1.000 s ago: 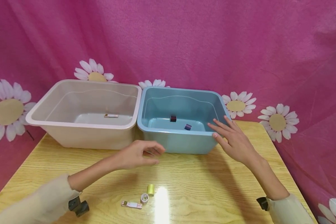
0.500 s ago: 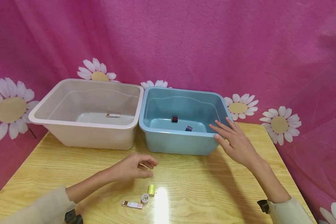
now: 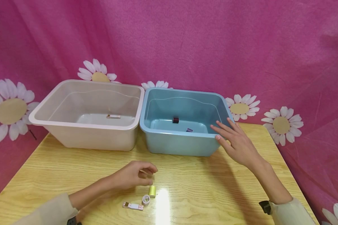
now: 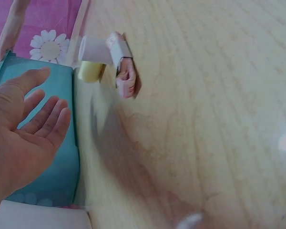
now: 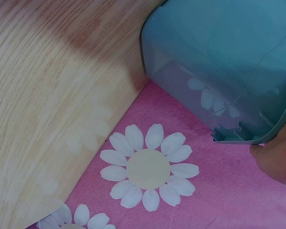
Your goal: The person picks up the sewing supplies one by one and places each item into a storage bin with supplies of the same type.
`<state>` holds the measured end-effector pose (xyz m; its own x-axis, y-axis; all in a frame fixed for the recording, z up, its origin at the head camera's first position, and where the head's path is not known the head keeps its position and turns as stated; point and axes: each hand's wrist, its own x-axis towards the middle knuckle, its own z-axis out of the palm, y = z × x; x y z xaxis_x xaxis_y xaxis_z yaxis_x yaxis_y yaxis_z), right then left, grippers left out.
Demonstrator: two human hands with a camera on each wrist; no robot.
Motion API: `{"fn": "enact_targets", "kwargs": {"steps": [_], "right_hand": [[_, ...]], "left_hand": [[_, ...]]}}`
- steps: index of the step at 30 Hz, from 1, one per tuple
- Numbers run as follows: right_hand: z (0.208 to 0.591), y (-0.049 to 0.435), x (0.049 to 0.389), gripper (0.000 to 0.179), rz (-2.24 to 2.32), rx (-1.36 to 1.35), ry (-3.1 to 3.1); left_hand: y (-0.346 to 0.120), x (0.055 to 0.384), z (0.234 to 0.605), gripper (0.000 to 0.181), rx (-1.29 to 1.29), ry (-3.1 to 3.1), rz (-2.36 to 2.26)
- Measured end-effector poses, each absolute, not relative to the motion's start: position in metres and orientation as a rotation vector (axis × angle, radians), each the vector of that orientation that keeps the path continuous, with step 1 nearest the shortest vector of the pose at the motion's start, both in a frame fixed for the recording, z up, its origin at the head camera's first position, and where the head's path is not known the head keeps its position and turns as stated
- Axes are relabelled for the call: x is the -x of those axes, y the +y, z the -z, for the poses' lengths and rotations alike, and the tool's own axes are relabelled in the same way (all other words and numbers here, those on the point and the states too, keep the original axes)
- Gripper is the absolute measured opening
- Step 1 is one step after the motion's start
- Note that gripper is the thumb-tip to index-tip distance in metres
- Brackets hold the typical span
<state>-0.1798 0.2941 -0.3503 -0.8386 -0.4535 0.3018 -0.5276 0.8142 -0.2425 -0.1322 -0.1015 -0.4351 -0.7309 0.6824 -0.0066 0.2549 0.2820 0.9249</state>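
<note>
My left hand point(image 3: 135, 175), with loosely bent fingers and nothing in its grasp, hovers over the table just behind a yellow thread spool point(image 3: 152, 191). Beside that spool stands a white spool point(image 3: 145, 203), end up. A small folded pink-and-white strip point(image 3: 133, 206), like a folded measuring tape with a paper band, lies left of it. In the left wrist view the palm of this hand faces the strip point(image 4: 126, 71) from a distance. My right hand point(image 3: 238, 147) rests with spread fingers at the right front rim of the blue bin point(image 3: 180, 144).
A beige bin point(image 3: 93, 137) stands left of the blue one, with a similar folded strip point(image 3: 113, 116) inside. In the blue bin lie a dark maroon spool point(image 3: 175, 120) and a purple spool point(image 3: 189, 130). Behind hangs a pink flowered cloth point(image 3: 169, 40).
My left hand has come down and back from in front of the blue bin toward the yellow spool. The right hand has stayed at the rim. The view has shifted slightly.
</note>
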Motion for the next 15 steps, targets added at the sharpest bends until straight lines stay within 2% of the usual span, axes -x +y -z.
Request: {"fn": "enact_targets", "kwargs": {"steps": [15], "right_hand": [[0.3502, 0.2943, 0.1797, 0.047, -0.466, -0.773, -2.762]], "left_hand": [[-0.0954, 0.1245, 0.4424, 0.034, -0.856, 2.226, -1.311]]}}
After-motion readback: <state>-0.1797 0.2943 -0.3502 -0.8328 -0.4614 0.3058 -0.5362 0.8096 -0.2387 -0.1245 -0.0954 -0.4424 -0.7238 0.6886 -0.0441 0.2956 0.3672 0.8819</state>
